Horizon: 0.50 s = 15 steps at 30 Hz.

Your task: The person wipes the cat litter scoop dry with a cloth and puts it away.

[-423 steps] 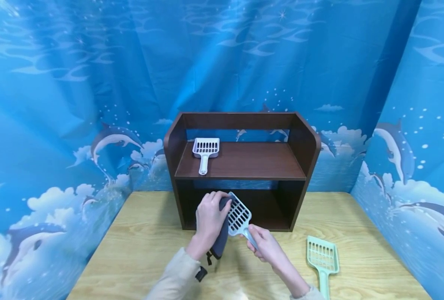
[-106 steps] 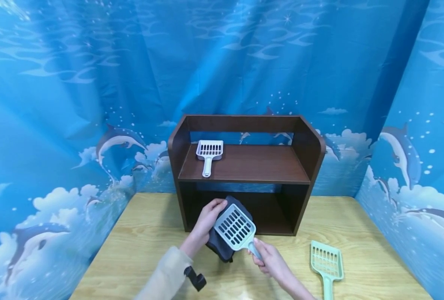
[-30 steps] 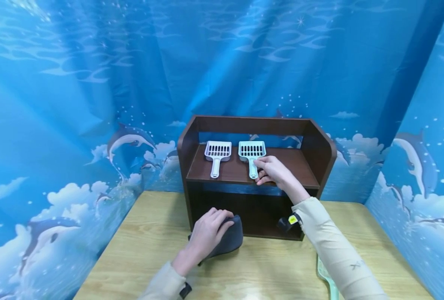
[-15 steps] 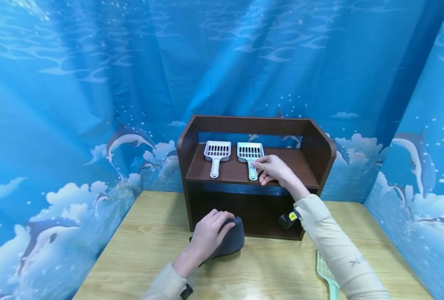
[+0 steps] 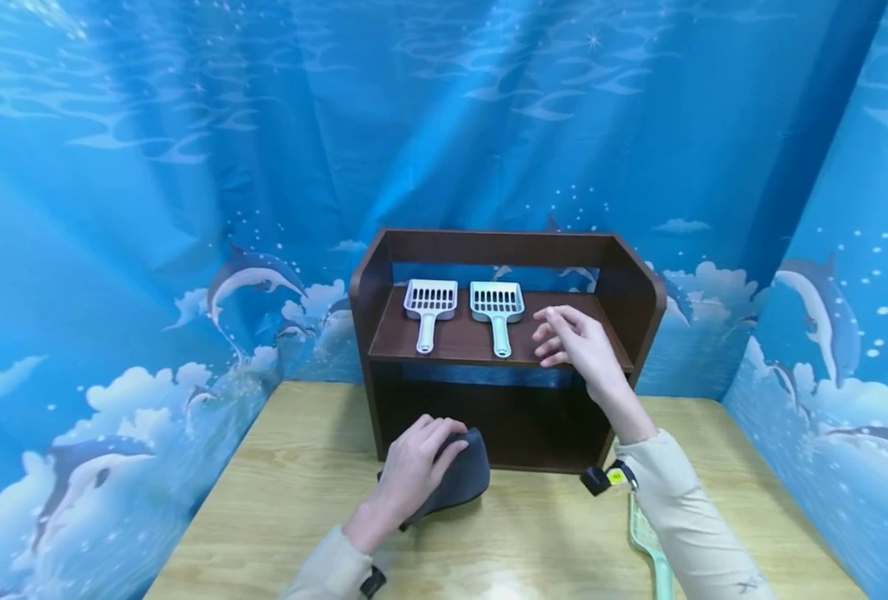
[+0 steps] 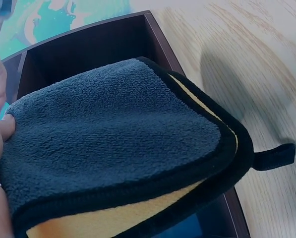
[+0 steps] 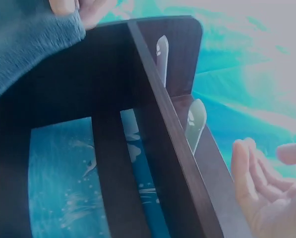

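My left hand [image 5: 415,468] holds a folded dark grey cloth [image 6: 113,129] above the table, in front of the shelf. Its yellow inner side, black edging and small loop show in the left wrist view. My right hand [image 5: 580,346] hovers with loosely bent fingers, holding nothing, just right of a pale blue-green litter scoop [image 5: 499,310]. That scoop lies on the upper board of the dark brown shelf [image 5: 444,340], handle towards me. A pale lilac-white litter scoop [image 5: 430,307] lies to its left, pointing the same way.
A light green litter scoop [image 5: 644,533] lies on the wooden table [image 5: 286,500] at the right, partly hidden by my right sleeve. The shelf's side panels [image 5: 642,317] rise at both ends of the upper board. A blue dolphin-print curtain [image 5: 263,167] hangs behind.
Earlier, the cloth was against the blue-green scoop in my hands. That scoop then went onto the upper board, and my right hand has just let go and drawn back right. The left still holds the cloth.
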Available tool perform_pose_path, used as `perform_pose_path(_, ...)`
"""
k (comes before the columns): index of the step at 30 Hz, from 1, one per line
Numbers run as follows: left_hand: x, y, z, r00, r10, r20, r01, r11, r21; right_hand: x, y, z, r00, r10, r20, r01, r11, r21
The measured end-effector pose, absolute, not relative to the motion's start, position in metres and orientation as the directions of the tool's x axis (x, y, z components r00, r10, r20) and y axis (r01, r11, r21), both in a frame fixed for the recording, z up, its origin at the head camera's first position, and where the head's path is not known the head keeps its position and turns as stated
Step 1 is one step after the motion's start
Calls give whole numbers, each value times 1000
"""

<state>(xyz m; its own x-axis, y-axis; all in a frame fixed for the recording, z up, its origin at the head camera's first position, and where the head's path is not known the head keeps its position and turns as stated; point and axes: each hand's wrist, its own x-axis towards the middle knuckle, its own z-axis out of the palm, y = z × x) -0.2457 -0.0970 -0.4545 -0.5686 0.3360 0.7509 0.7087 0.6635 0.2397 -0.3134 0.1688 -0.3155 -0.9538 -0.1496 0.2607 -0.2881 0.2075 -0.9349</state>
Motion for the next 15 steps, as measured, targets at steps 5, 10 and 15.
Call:
perform_pose_path(5, -246, -96, -455, -547, 332, 769, 722, 652, 232, -293, 188, -329, -921, -201, 334, -359, 105, -927)
perform_pose_path(10, -246, -93, -455, -552, 331, 765, 726, 642, 247, -275, 207, -346, -904, -213, 370, -395, 88, -915)
perform_pose_path(15, -245, -91, -454, -557, 333, 761, 731, 631, 259, -257, 230, -367, -903, -181, 388, -396, 5, -918)
